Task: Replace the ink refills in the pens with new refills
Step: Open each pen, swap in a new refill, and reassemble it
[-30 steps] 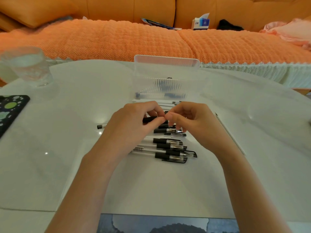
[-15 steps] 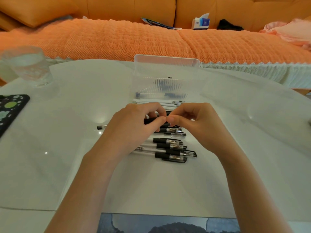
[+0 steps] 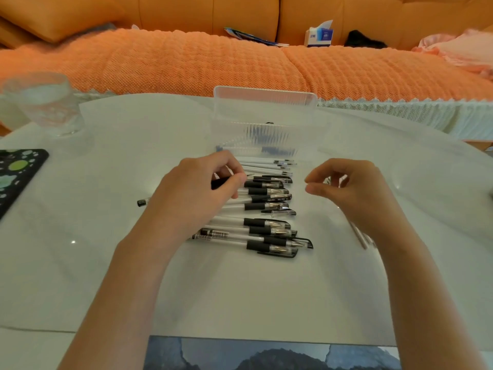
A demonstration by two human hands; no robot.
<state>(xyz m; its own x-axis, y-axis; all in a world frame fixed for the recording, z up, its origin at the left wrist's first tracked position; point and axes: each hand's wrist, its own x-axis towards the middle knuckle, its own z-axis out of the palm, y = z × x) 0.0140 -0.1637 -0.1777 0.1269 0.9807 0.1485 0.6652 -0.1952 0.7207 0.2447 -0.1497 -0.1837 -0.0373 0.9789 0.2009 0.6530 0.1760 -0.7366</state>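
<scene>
Table (image 3: 80,236): left hand (image 3: 192,193) pinches a pen (image 3: 220,182) (probably), right hand (image 3: 357,193) loose.

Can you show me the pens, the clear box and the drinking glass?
pens (image 3: 253,222): head view, black grip of one pen.
clear box (image 3: 264,108): head view, its upright back wall.
drinking glass (image 3: 42,105): head view, its side wall.

One wide-angle camera, worn on the person's head, looks forward and down from close above the white glossy table (image 3: 80,263); the orange fabric sofa (image 3: 186,62) fills the far edge.
</scene>
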